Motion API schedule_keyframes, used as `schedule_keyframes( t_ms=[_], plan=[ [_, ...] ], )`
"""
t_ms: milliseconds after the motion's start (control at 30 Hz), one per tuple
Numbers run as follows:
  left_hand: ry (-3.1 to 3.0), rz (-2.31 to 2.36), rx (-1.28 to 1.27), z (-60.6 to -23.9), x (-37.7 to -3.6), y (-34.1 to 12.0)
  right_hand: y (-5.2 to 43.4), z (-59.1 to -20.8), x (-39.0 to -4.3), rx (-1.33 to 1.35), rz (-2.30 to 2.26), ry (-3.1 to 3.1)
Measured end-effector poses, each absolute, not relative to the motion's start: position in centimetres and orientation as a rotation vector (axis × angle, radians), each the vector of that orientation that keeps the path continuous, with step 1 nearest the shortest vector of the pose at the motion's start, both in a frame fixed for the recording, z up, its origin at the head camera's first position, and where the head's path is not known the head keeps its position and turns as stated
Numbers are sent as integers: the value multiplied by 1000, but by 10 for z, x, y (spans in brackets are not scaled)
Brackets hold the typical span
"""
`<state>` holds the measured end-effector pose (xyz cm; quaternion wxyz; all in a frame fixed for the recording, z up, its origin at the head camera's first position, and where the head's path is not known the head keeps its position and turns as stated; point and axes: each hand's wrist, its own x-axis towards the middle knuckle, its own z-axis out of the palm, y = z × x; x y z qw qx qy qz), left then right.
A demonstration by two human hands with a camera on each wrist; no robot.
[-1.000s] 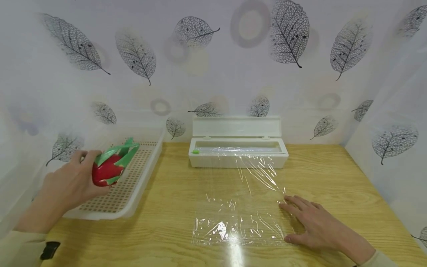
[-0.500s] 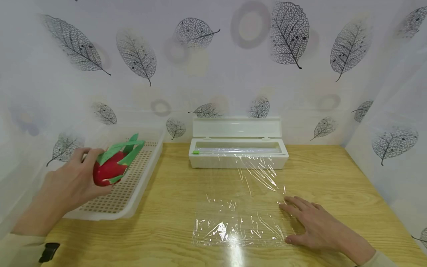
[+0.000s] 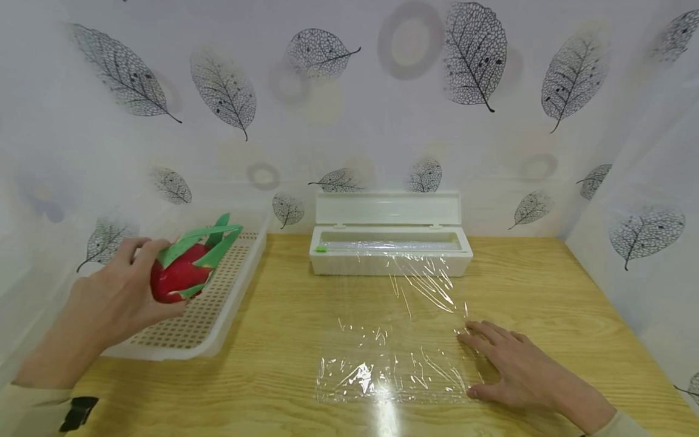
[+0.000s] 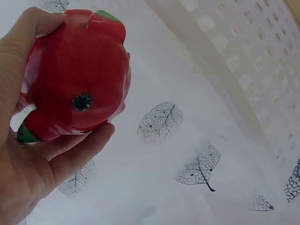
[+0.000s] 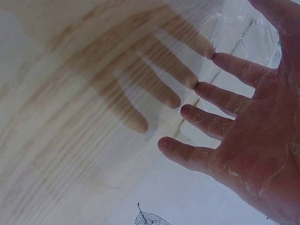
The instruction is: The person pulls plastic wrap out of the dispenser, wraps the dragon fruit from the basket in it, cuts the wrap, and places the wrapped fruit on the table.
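Note:
A red dragon fruit [image 3: 180,276] with green leafy scales is held in my left hand [image 3: 117,291], above the white basket [image 3: 218,340]. In the left wrist view, thumb and fingers curl round the dragon fruit [image 4: 79,70], whose dark round end spot shows. My right hand [image 3: 516,367] has its fingers spread, with its fingertips at the right edge of a sheet of cling film [image 3: 393,340]. From the right wrist view, the straight fingers [image 5: 225,101] reach to the table, where the hand's reflection shows. The film runs from a white dispenser box [image 3: 390,264] with its lid raised.
The dispenser stands at the back of the wooden table [image 3: 284,388], with a small green slider [image 3: 321,249] at its left end. A leaf-printed sheet [image 3: 349,121] hangs behind and along the sides. The basket's perforated floor shows beside the left hand.
The dragon fruit, in my left hand, has tilted and shifted slightly so that its green tips sit farther right and higher. My right hand and the film have stayed in place.

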<state>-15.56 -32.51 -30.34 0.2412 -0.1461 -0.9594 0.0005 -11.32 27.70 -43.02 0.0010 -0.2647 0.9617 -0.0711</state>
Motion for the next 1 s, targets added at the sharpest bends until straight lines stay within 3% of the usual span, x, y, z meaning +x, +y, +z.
schedule_keyframes(
  t_ms=[1000],
  plan=[
    [-2591,-42,-457,-300,-152,-308,280,-433,-113,-841,-208,3019]
  ],
)
